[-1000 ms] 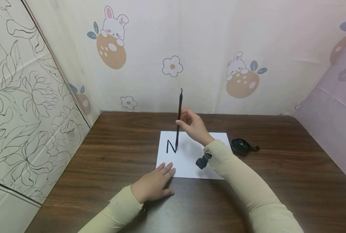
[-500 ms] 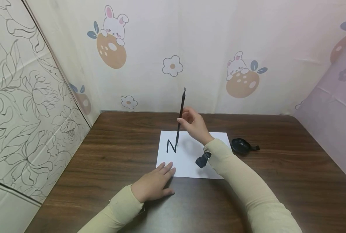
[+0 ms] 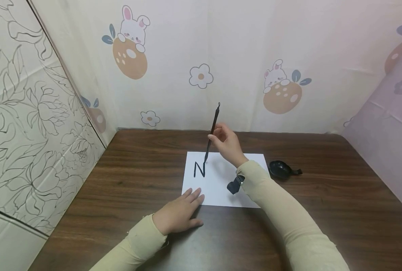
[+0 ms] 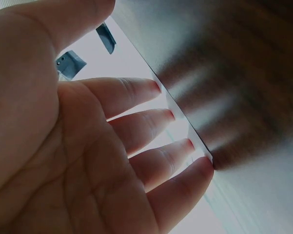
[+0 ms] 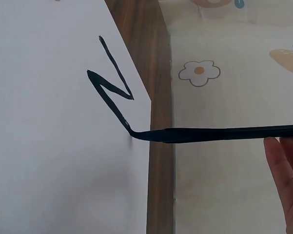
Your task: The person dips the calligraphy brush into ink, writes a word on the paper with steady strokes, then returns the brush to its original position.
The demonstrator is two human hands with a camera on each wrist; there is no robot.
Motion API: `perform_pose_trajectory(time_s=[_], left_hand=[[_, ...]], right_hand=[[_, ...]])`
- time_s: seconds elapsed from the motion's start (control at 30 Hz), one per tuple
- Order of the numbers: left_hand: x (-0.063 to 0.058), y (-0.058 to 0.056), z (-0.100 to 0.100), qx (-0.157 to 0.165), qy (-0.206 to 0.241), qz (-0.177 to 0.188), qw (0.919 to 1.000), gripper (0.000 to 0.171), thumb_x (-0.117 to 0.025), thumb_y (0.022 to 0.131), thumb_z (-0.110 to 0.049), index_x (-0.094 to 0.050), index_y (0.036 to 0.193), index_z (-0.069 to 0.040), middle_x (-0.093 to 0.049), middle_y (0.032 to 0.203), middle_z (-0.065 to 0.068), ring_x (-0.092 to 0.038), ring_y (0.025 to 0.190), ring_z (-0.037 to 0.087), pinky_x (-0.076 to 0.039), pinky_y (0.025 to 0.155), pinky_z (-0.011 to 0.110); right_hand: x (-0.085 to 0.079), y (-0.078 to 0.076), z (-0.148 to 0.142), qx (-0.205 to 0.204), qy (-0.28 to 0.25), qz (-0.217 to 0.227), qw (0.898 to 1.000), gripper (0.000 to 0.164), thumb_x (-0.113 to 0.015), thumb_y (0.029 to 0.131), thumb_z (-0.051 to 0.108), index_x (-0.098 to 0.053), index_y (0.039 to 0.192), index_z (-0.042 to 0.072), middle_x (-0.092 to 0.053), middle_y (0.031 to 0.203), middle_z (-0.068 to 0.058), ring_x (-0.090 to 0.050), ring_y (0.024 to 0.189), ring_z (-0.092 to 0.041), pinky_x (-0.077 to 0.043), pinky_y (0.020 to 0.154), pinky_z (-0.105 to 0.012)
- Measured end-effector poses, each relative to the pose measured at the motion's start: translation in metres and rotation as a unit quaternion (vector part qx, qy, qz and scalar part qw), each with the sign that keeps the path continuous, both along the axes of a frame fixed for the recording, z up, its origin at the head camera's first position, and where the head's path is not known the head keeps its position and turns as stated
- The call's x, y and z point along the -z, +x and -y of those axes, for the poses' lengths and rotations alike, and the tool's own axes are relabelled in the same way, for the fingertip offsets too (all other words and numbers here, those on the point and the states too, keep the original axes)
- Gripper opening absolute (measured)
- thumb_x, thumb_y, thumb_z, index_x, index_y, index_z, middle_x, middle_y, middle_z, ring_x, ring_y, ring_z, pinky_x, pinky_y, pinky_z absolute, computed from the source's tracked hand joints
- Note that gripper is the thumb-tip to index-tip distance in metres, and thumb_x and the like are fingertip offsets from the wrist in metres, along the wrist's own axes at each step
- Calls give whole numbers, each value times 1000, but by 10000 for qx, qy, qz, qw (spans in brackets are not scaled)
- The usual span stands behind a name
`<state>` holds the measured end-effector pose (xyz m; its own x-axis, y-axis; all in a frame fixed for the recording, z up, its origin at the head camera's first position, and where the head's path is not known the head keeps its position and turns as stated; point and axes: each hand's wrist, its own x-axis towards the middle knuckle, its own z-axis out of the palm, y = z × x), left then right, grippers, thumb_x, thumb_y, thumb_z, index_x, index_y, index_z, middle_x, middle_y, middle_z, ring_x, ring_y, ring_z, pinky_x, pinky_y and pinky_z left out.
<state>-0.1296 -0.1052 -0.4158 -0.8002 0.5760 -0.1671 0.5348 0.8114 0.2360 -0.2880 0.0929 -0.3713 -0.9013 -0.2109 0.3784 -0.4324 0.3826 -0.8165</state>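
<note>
My right hand (image 3: 227,145) pinches a dark calligraphy brush (image 3: 214,124) by its handle, above the sheet of white paper (image 3: 228,184). The brush leans to the right, and in the right wrist view its tip touches the top end of the last stroke of a black letter N (image 5: 114,109). Flat on the near left edge of the paper rest the spread fingers of my left hand (image 3: 178,214), its thumb on the table. In the left wrist view those fingers (image 4: 136,126) lie straight along the paper's edge.
A small black ink dish (image 3: 280,170) with a short handle stands just right of the paper on the brown wooden table (image 3: 136,180). Behind the table hangs a patterned curtain (image 3: 173,49); a flower-print panel (image 3: 35,113) stands at the left.
My right hand has moved slightly up and right, the brush now tilting more. Its tip has gone up the paper, leaving the right-hand stroke of the N. The left hand stays put.
</note>
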Motion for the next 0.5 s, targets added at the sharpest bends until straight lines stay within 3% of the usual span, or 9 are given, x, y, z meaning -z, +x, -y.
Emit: perform_pose_trajectory(time_s=[0.5], left_hand=[[0, 1, 0, -7, 16, -34, 10000, 72, -64, 91, -47, -42, 149, -11, -33, 159, 9, -32, 147, 34, -37, 115, 47]], right_hand=[[-5, 3, -9, 131, -203, -276, 9993, 30, -65, 95, 24, -53, 121, 13, -61, 102, -11, -65, 88, -24, -60, 79, -38]])
